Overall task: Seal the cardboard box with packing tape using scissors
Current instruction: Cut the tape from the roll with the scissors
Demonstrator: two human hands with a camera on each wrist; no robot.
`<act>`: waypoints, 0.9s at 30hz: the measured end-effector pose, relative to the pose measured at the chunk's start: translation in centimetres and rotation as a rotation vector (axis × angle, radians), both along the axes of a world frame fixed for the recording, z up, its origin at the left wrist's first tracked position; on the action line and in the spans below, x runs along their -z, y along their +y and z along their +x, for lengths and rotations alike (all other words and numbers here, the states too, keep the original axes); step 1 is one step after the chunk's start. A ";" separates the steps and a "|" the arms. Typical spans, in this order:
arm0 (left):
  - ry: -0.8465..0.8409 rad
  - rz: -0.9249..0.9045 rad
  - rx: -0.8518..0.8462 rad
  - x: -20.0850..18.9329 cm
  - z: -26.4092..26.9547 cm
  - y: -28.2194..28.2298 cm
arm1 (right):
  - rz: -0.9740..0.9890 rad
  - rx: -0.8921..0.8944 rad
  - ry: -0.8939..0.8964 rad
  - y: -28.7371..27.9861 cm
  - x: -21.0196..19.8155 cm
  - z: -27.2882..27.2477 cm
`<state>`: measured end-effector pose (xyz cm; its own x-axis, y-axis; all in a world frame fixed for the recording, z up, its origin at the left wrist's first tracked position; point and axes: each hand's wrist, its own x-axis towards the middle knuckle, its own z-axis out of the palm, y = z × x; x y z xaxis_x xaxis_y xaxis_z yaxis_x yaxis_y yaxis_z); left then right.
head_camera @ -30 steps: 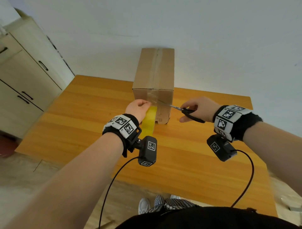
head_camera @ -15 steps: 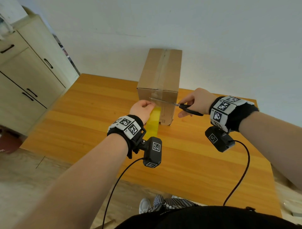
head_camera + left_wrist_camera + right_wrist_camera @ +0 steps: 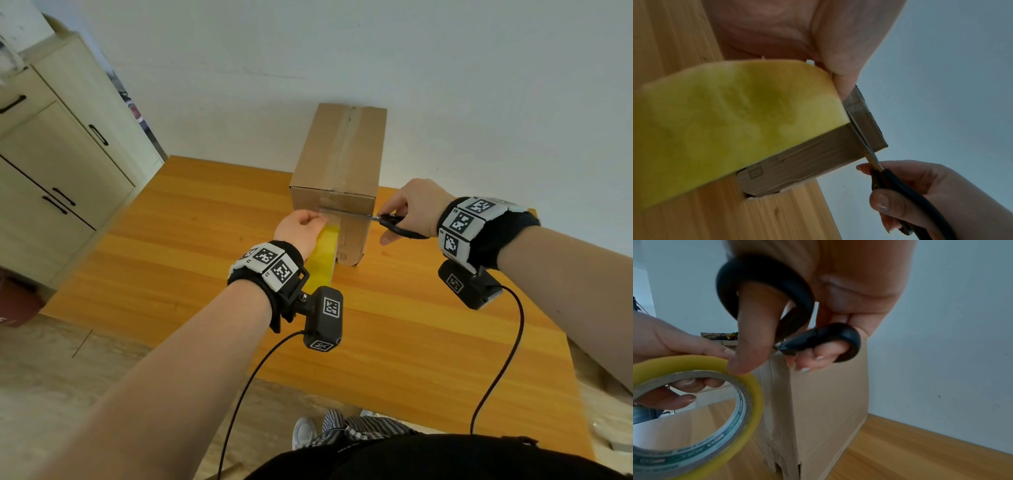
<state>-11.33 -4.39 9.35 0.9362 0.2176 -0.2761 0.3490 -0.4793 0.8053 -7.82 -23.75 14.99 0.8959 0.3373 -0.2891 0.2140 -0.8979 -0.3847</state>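
A tall cardboard box [image 3: 339,164] stands on the wooden table [image 3: 191,240] against the wall, with clear tape along its top seam and over its near edge. My left hand [image 3: 301,229] grips a yellow tape roll [image 3: 322,257] in front of the box's near face; the roll [image 3: 694,410] shows fully in the right wrist view. My right hand [image 3: 414,209] holds black-handled scissors [image 3: 394,222], thumb and fingers through the loops [image 3: 777,305]. The blades [image 3: 861,134] lie closed together across the tape just below the box's upper near edge, their tip beside my left fingers.
A cream cabinet [image 3: 51,154] with black handles stands at the left, off the table. Wrist camera cables [image 3: 496,359] hang over the table's near part. A white wall [image 3: 445,85] rises right behind the box. My shoe [image 3: 303,431] shows below the table edge.
The scissors have slid left across the box's near face, the blades reaching my left fingers and closing. My left hand keeps the roll in nearly the same place.
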 end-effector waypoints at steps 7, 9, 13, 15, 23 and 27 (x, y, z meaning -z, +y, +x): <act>-0.025 0.032 0.028 -0.2 0.0 0.1 | -0.064 -0.011 -0.016 0.3 -0.3 -0.1; -0.016 0.050 0.042 -0.3 0.0 0.1 | -0.074 -0.020 -0.008 0.4 -0.4 -0.1; -0.006 0.072 0.061 -0.5 -0.2 0.2 | -0.085 -0.032 -0.001 0.6 -0.3 -0.1; -0.007 0.082 0.065 -0.6 -0.2 0.3 | -0.099 -0.034 0.010 0.6 -0.2 0.0; -0.017 0.082 0.142 -0.7 -0.9 -0.1 | -0.246 -0.057 0.009 0.5 0.6 0.1; 0.027 0.080 0.160 -0.1 -1.7 0.2 | -0.277 -0.026 0.010 0.4 2.1 0.0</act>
<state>-13.04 -4.23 9.46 0.9532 0.0884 -0.2892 0.2837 -0.5928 0.7537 -7.80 -23.37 12.86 0.8846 0.2665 -0.3826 0.2353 -0.9636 -0.1273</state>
